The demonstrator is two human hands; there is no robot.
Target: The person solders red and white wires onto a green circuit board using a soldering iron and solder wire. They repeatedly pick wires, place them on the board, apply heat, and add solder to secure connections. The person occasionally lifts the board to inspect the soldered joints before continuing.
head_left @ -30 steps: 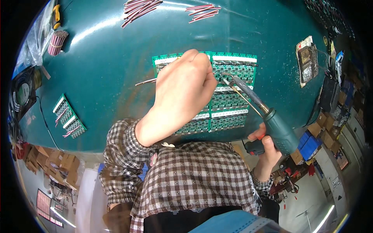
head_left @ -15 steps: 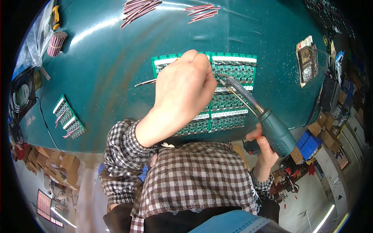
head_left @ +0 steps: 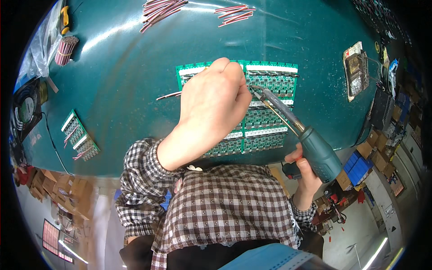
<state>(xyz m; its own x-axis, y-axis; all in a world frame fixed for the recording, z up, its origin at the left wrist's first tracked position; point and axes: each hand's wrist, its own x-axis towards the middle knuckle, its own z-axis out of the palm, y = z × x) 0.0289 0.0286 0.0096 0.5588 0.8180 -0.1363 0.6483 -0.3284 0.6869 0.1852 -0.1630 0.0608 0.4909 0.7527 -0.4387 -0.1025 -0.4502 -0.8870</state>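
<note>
Your right hand (head_left: 308, 174) is wrapped around the handle of the iron (head_left: 320, 155), a firm hold with the thumb up by the body. Your left hand (head_left: 209, 103) is curled palm-down over the board (head_left: 270, 118); its fingertips are hidden, so I can't tell how tightly they pinch or on what. A wire (head_left: 168, 95) pokes out from under its left side, perhaps from that pinch.

The board lies flat on the table (head_left: 135, 58), near the middle of its near edge, with your left hand hiding much of its left half. The iron's tip is at the board, just beside your left thumb and forefinger. That closeness looks the main risk: a small slip of either hand could burn your fingers. The slanting barrel also passes low over the right half, so dropping your right wrist might scorch parts there. If the wire shifts under your hand, a joint could come out crooked, and too much from the feed tube (head_left: 284, 118) alongside the barrel could bridge neighbouring pads. Toward the near left corner, the small board (head_left: 81, 135) sits well apart, out of harm's way.
</note>
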